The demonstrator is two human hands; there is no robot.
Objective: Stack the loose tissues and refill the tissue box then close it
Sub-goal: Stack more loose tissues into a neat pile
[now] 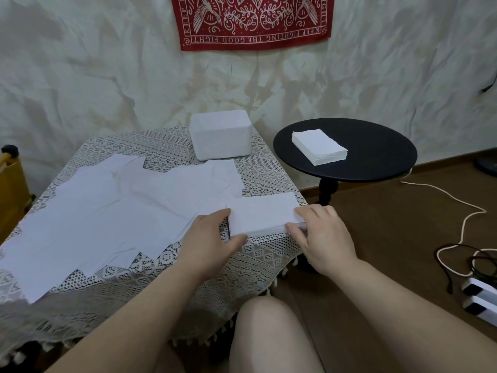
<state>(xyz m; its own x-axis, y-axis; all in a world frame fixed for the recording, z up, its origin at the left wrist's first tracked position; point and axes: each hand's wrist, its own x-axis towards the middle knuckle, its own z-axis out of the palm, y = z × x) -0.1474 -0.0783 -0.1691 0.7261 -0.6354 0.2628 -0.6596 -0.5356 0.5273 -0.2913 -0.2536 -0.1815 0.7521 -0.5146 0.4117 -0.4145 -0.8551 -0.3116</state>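
Observation:
A low stack of white tissues (pixel 262 215) lies at the near right corner of the lace-covered table (pixel 172 149). My left hand (pixel 208 236) presses against the stack's left end, thumb at its near corner. My right hand (pixel 321 234) holds the right end, fingers on top and thumb against the near edge. Several loose white tissues (pixel 107 208) lie spread over the table's left and middle. The white tissue box (pixel 220 134) stands at the table's far edge.
A round black side table (pixel 376 160) to the right carries a second neat stack of tissues (pixel 318 146). Cables (pixel 465 232) and white power strips (pixel 481 298) lie on the brown floor at right. A yellow object (pixel 10 181) stands at the left edge.

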